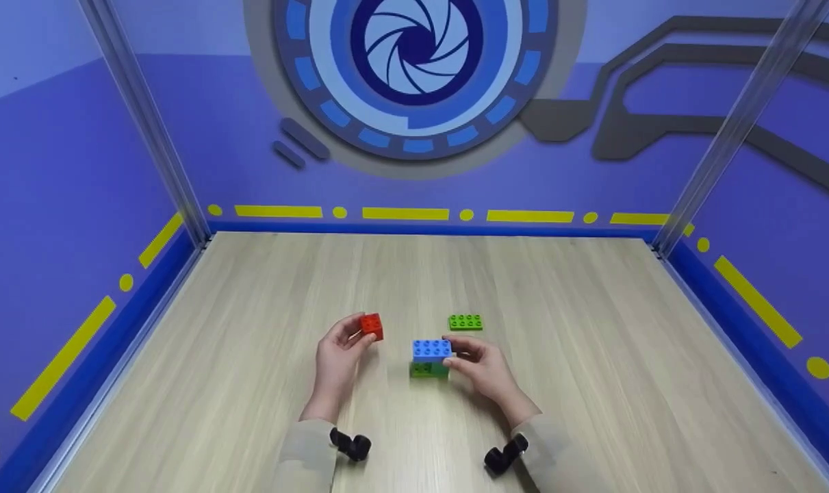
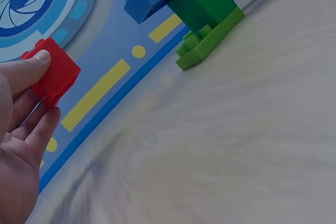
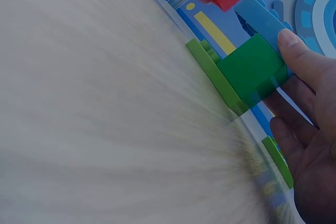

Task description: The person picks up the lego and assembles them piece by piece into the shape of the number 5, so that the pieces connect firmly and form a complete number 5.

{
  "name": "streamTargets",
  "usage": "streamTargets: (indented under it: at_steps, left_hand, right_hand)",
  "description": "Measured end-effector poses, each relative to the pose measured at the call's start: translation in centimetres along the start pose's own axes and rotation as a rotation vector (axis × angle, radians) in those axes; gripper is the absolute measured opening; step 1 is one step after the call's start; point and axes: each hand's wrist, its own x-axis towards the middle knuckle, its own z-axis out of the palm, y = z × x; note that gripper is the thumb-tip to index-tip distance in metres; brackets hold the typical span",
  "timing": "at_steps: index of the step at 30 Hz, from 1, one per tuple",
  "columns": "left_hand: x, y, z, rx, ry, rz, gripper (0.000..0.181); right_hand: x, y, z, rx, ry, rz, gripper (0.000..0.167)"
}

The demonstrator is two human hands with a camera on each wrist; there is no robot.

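- By the left hand (image 1: 337,361), drawn into a pinch of thumb and fingers, the red brick (image 1: 372,326) is held up off the counter (image 1: 250,308), left of the stack and apart from it.
- By the right hand (image 1: 486,372), partly curled, the blue brick (image 1: 431,350) is gripped at its right end, thumb in front and fingers behind.
- Three pieces are seen joined: base plate (image 2: 210,43), green brick (image 2: 203,3) and blue brick on top. The assembly is judged to be partly done.
- The red brick and the loose plate (image 1: 465,322), lying beyond the stack towards the right, are not joined to it; bare studs are shown at the base plate's left end.
- The red brick's studs are turned upward, with a slight tilt; no clear long axis is shown.
- The blue brick's long axis is laid left to right, its left end overhanging the green brick.
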Motion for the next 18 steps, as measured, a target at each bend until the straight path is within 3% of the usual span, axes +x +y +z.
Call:
streamTargets:
  at_steps: [8, 18]
  left_hand:
    - [-0.1, 0.3, 1.2, 0.009, -0.054, 0.055, 0.049]
    - [-0.8, 1.2, 2.4, 0.066, -0.118, 0.065, 0.050]
  right_hand:
    - [0.0, 0.2, -0.1, -0.025, 0.000, 0.000, 0.042]
    - [0.0, 0.1, -0.1, -0.023, 0.007, 0.027, 0.042]
